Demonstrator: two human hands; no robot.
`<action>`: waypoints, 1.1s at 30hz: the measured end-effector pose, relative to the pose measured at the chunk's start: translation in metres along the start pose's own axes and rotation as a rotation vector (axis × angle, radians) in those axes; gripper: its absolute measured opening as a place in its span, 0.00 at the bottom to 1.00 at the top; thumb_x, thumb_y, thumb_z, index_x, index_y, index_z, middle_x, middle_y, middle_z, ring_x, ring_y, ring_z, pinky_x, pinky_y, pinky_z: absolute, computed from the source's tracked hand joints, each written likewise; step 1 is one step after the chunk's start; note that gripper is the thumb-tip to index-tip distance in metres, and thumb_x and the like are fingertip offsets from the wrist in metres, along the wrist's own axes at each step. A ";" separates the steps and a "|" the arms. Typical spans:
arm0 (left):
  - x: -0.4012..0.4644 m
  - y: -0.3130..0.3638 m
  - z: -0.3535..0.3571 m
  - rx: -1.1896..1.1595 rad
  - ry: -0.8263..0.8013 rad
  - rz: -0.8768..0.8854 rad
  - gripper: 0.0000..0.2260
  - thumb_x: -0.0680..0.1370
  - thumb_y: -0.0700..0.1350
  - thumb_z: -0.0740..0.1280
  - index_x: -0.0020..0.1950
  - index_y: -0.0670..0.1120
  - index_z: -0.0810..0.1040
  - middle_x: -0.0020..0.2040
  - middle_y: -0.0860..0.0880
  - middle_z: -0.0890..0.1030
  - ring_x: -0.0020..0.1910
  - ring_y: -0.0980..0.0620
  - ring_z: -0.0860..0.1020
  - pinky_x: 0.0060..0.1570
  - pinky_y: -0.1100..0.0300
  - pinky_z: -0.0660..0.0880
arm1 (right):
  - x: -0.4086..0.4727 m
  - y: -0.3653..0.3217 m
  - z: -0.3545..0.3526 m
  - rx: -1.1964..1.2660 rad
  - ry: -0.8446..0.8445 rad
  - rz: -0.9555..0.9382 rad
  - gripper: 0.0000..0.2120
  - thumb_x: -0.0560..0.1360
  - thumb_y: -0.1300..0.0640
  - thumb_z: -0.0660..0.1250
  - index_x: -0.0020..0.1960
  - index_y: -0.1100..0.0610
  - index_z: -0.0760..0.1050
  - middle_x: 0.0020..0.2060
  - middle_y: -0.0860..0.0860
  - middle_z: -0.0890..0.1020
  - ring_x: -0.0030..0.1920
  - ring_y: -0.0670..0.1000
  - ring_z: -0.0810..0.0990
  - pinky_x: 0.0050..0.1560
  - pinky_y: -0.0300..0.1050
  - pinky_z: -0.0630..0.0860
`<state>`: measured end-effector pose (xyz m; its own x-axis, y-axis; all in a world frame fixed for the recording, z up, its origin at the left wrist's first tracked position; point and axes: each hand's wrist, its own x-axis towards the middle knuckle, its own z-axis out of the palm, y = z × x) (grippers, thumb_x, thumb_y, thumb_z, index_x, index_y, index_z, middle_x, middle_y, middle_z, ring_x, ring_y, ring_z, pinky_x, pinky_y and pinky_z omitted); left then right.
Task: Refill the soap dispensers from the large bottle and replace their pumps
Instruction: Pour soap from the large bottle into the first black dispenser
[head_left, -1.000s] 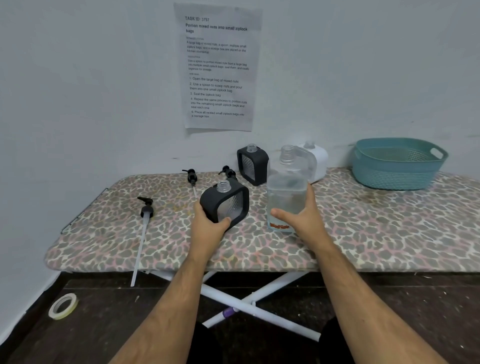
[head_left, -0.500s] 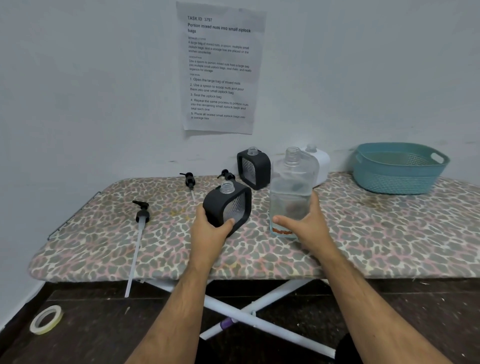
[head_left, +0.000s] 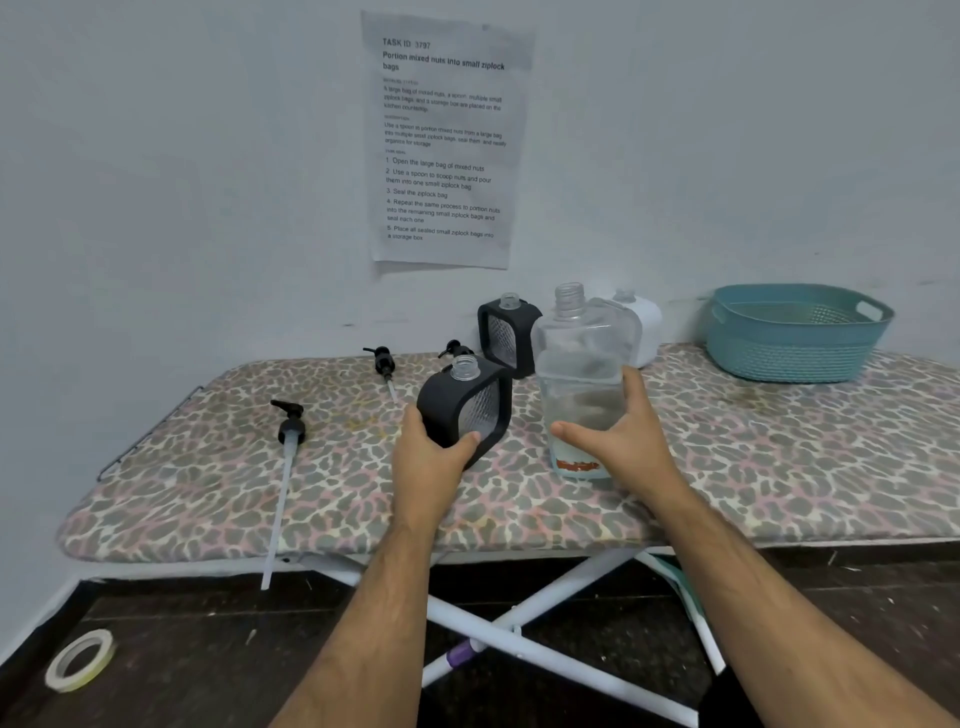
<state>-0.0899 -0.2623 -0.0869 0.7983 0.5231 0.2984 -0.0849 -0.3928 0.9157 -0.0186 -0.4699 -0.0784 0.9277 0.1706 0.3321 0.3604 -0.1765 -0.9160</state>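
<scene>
Lg bottle (head_left: 582, 374): clear, uncapped, low

A teal plastic basket (head_left: 795, 332) sat at the far right of an ironing board (head_left: 779, 467) covered in leopard-print fabric. A printed instruction sheet (head_left: 444, 140) hung on the pale wall (head_left: 182, 182) behind the board. On the dark floor (head_left: 171, 649) at lower left lay a roll of tape (head_left: 79, 661), and white crossed legs (head_left: 519, 629) showed beneath the board.
</scene>
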 end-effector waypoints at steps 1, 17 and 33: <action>0.000 0.001 -0.001 0.000 -0.001 0.002 0.22 0.72 0.42 0.75 0.60 0.53 0.69 0.50 0.59 0.76 0.48 0.60 0.76 0.43 0.71 0.70 | 0.000 -0.004 0.000 -0.032 -0.004 -0.009 0.41 0.62 0.52 0.82 0.68 0.43 0.64 0.56 0.38 0.77 0.56 0.42 0.78 0.58 0.49 0.78; 0.000 0.002 -0.003 -0.008 -0.016 0.011 0.22 0.72 0.42 0.75 0.60 0.53 0.69 0.49 0.62 0.75 0.46 0.64 0.75 0.42 0.74 0.68 | 0.006 -0.039 -0.034 -0.522 -0.340 -0.065 0.46 0.59 0.43 0.81 0.71 0.46 0.63 0.53 0.46 0.80 0.47 0.47 0.81 0.48 0.51 0.80; -0.003 0.004 -0.005 -0.056 -0.025 0.044 0.22 0.72 0.41 0.76 0.60 0.54 0.70 0.48 0.64 0.76 0.47 0.69 0.75 0.43 0.75 0.71 | 0.014 -0.067 -0.039 -0.753 -0.433 -0.058 0.47 0.62 0.44 0.81 0.74 0.49 0.61 0.43 0.41 0.77 0.40 0.42 0.78 0.39 0.42 0.74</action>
<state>-0.0954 -0.2620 -0.0826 0.8076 0.4873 0.3322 -0.1526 -0.3713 0.9159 -0.0264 -0.4934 -0.0036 0.8424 0.5257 0.1182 0.5162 -0.7245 -0.4568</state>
